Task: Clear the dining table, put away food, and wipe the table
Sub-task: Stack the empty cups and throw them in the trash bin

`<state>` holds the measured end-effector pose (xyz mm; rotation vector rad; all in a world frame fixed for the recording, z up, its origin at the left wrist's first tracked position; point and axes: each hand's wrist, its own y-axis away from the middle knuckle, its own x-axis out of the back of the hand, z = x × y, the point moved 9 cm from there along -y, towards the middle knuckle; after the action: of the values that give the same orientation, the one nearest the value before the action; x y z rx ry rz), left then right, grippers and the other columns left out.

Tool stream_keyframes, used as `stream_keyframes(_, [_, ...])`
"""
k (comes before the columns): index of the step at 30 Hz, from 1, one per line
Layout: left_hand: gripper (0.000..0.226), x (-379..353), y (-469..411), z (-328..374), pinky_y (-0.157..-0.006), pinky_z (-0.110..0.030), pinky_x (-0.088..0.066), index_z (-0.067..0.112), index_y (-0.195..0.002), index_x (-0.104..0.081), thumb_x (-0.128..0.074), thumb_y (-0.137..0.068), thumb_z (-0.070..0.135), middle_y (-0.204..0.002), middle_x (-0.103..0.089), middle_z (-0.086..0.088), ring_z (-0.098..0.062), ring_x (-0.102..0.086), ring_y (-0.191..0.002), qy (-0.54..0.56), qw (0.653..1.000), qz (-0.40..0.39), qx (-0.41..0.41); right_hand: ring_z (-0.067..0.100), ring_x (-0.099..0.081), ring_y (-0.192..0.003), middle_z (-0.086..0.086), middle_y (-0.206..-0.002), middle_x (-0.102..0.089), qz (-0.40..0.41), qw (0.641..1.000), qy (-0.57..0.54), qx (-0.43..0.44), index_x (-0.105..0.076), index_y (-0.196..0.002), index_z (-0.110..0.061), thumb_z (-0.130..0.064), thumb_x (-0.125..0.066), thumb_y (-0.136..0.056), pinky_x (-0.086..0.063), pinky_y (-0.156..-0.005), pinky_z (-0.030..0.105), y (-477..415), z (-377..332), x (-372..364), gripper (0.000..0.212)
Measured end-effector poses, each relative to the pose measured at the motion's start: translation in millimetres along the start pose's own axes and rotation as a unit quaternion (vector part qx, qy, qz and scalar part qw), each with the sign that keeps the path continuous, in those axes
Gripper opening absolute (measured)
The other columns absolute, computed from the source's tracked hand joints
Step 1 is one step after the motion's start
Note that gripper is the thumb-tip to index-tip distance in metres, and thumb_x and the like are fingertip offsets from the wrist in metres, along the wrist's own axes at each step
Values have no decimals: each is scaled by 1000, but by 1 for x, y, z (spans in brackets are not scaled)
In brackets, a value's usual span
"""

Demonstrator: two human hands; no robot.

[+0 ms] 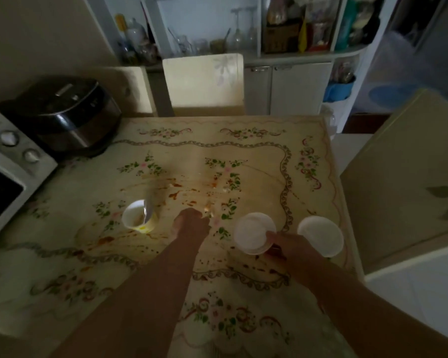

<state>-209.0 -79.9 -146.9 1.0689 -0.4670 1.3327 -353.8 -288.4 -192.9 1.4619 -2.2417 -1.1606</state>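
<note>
While both hands work the near side of the table [308,156], the right hand [291,248] holds a white bowl [252,232].
I see its thumb hooked over the bowl's near rim, with the other fingers hidden underneath. Left hand [192,224] has its fingers bunched, tips down at the crumbs [208,211]; I can't tell if it's pinching any. A second white dish [321,236] sits just right of the bowl, and a yellow-print cup [139,218] stands left among the sauce stains [176,193]. The cup's print is too blurred to read.
</note>
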Motion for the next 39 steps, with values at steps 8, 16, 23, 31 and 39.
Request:
stream_keyframes(8, [55, -18, -48, 6, -80, -33, -52, 20, -122, -55, -72, -77, 46, -117, -64, -7, -27, -63, -103, -86, 996, -6, 0, 20, -66, -86, 10, -94, -69, 37, 999, -27, -11, -62, -98, -8, -14, -62, -91, -55, -72, 29, -35, 1, -18, 9])
stream_keyframes(16, [41, -28, -63, 13, -78, -33, -47, 22, -119, -56, -65, -83, 41, -117, -63, -3, -23, -60, -106, -194, 981, 0, 5, 22, -65, -95, 8, -101, -69, 57, 998, -14, -11, -61, -107, -8, -19, -61, -91, -54, -78, 32, -48, 3, -7, 19])
stream_keyframes(23, [26, -25, -62, 17, -77, -30, -50, 20, -110, -64, -58, -86, 29, -110, -67, -3, -22, -64, -100, -205, 979, 9, 11, 24, -65, -97, 8, -103, -69, 71, 997, -11, -18, -60, -116, -6, -21, -64, -90, -54, -85, 36, -56, 1, -7, 31])
stream_keyframes(31, [8, -30, -26, 42, -70, -30, -56, 25, -83, -65, -72, -80, 28, -85, -68, 5, -12, -63, -77, 74, 991, -52, -99, 25, -62, -99, 11, -109, -65, 86, 996, 12, -3, -55, -128, -2, -19, -61, -92, -51, -94, 40, -57, -6, -15, 40])
stream_keyframes(39, [15, -25, -24, 39, -74, -29, -57, 21, -96, -75, -69, -84, 27, -92, -72, 3, -13, -65, -81, 107, 988, -33, -106, 23, -60, -94, 8, -99, -65, 73, 997, 28, 4, -59, -122, -2, -21, -57, -95, -51, -85, 35, -54, -11, -22, 33])
